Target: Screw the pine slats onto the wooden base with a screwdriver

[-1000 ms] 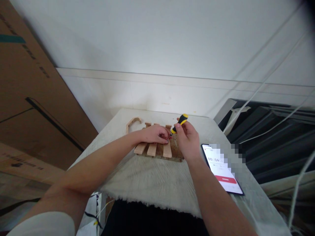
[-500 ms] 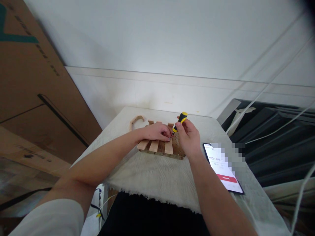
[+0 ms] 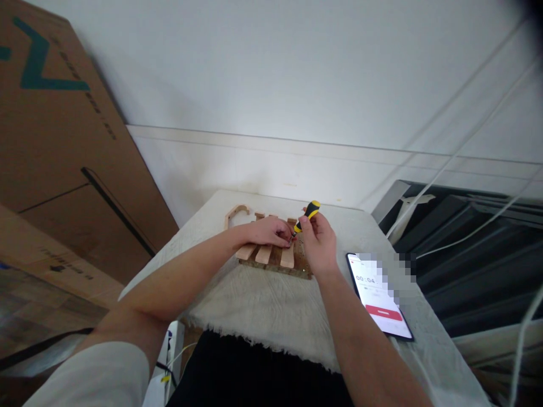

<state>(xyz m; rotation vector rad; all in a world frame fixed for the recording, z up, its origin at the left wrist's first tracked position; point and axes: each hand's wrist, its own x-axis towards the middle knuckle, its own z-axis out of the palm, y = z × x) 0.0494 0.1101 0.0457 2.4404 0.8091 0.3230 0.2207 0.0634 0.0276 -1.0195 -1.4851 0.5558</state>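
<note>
My right hand [image 3: 321,242] is closed around a yellow and black screwdriver [image 3: 313,210], which tilts with its tip down and to the left. The tip meets a pale wooden slat [image 3: 287,259], the rightmost of three lying side by side on a rough brown board [image 3: 271,270]. Across these slats rests my left hand [image 3: 271,232], its thumb and fingertips pinched together right at the screwdriver's tip. Whatever those fingers hold is too small to make out. Beyond the left wrist lies a curved, hook-shaped wooden piece [image 3: 231,215].
A phone [image 3: 377,299] showing a timer lies right of my right forearm on the cloth-covered table [image 3: 263,305]. A large cardboard box [image 3: 76,141] leans at the left. Dark panels [image 3: 475,243] and white cables stand at the right, and a white wall [image 3: 271,85] rises behind.
The view has shifted slightly. Both hands stay at the same slat; the right fingers and screwdriver handle have turned a little, with the tip still at the left fingertips.
</note>
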